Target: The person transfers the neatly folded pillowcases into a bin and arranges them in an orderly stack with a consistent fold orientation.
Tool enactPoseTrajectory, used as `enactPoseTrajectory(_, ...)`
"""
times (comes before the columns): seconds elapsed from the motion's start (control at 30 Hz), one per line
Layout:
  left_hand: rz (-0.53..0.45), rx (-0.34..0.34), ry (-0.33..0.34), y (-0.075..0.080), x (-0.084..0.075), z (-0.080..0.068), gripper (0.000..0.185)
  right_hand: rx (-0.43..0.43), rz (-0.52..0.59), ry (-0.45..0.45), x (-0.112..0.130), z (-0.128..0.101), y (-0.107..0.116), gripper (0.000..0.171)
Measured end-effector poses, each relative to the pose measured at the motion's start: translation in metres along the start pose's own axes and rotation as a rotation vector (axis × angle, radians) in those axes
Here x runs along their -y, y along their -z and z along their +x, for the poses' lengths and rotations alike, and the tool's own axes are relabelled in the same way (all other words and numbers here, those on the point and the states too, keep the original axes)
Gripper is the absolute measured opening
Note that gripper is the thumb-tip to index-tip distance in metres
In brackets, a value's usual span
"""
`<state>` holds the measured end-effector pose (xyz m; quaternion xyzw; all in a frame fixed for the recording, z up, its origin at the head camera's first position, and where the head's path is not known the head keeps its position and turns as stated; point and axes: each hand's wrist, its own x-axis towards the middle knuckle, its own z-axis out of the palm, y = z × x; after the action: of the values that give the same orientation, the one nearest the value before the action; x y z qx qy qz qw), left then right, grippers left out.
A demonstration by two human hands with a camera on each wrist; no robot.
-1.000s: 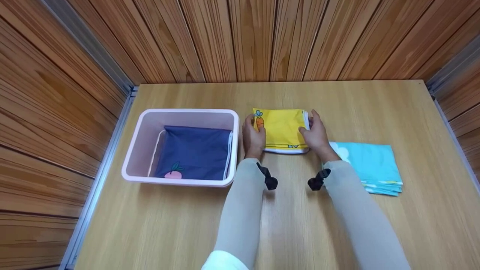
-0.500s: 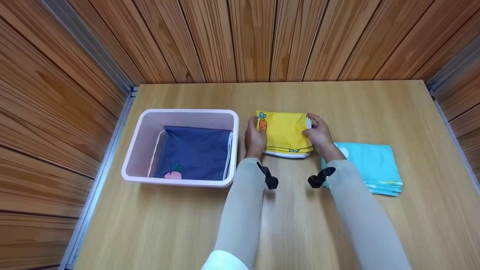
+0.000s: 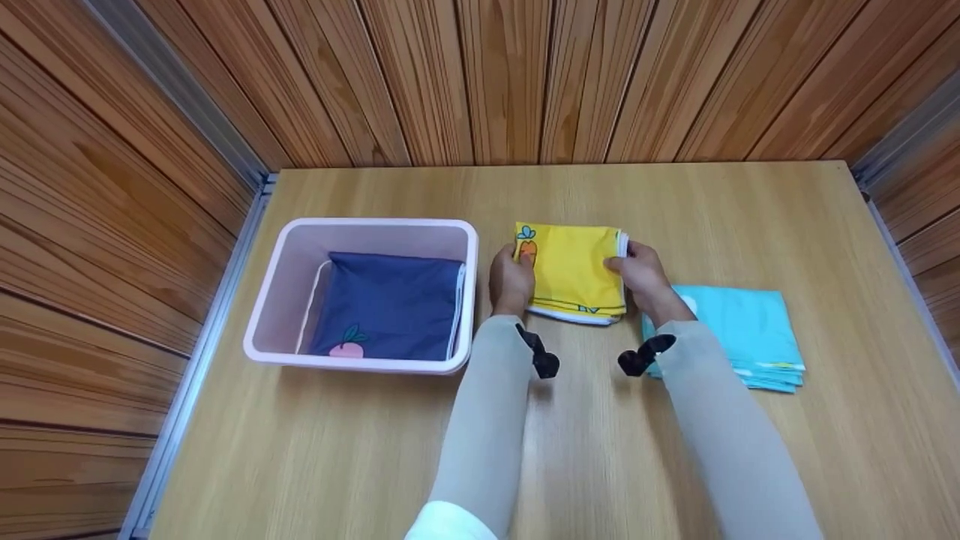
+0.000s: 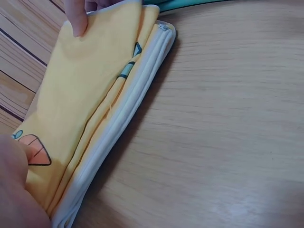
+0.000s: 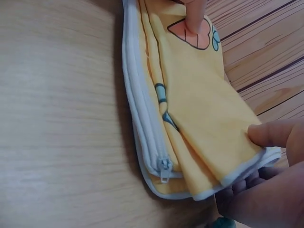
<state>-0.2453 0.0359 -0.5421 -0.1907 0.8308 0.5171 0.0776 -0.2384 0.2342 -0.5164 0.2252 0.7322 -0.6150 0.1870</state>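
Observation:
A folded yellow zippered fabric cover (image 3: pixel 574 266) with a carrot print and white piping is held between both hands. My left hand (image 3: pixel 512 281) grips its left edge, thumb on top near the carrot. At the opposite edge, my right hand (image 3: pixel 646 276) pinches the layers, its thumb above and fingers curled beneath. The right wrist view shows the zipper pull (image 5: pixel 164 170) at the near right corner, where the layers (image 5: pixel 204 183) fan apart slightly. Shadow runs along the cover's near edge, close over the table.
On the left stands a pale pink plastic bin (image 3: pixel 358 364) with a folded navy cloth (image 3: pixel 394 304) inside. A folded turquoise cloth stack (image 3: pixel 750 322) lies right of the right wrist, partly behind it. Wooden panel walls (image 3: pixel 506 82) border the table (image 3: pixel 577 465) at back and sides.
The yellow cover has shifted slightly right and toward me. My right hand's fingers have closed from a straighter pose onto its right edge, and that hand has come slightly nearer.

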Motion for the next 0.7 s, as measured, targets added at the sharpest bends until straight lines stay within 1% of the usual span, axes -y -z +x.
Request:
enactPoseTrajectory(0.17,0.050,-0.056,-0.011,0.002,-0.001,-0.003,0.033,-0.033,0.001,0.105,-0.002,-0.002,-0.002,0.061)
enactPoseTrajectory(0.23,0.040,-0.067,-0.013,0.001,-0.003,-0.004,0.033,-0.048,0.013,0.143,-0.002,-0.002,-0.004,0.057)
enactPoseTrajectory(0.37,-0.022,-0.050,-0.015,-0.002,-0.006,-0.004,0.034,-0.051,0.013,0.182,-0.004,-0.002,-0.004,0.055)
enactPoseTrajectory(0.43,-0.052,-0.031,-0.025,-0.002,-0.004,-0.003,0.035,-0.031,-0.001,0.193,-0.006,-0.001,-0.003,0.061)
enactPoseTrajectory(0.5,-0.073,-0.020,-0.034,-0.001,-0.001,-0.002,0.036,-0.003,-0.020,0.204,-0.007,-0.001,-0.001,0.074)
enactPoseTrajectory(0.6,-0.089,-0.014,-0.046,0.001,0.001,-0.001,0.036,0.037,-0.037,0.252,-0.009,-0.001,0.002,0.091)
enactPoseTrajectory(0.63,-0.092,-0.015,-0.048,0.001,0.002,-0.001,0.036,0.048,-0.042,0.277,-0.010,-0.001,0.003,0.094)
enactPoseTrajectory(0.7,-0.106,-0.017,-0.049,0.001,0.002,-0.001,0.035,0.065,-0.054,0.321,-0.012,-0.001,0.005,0.094)
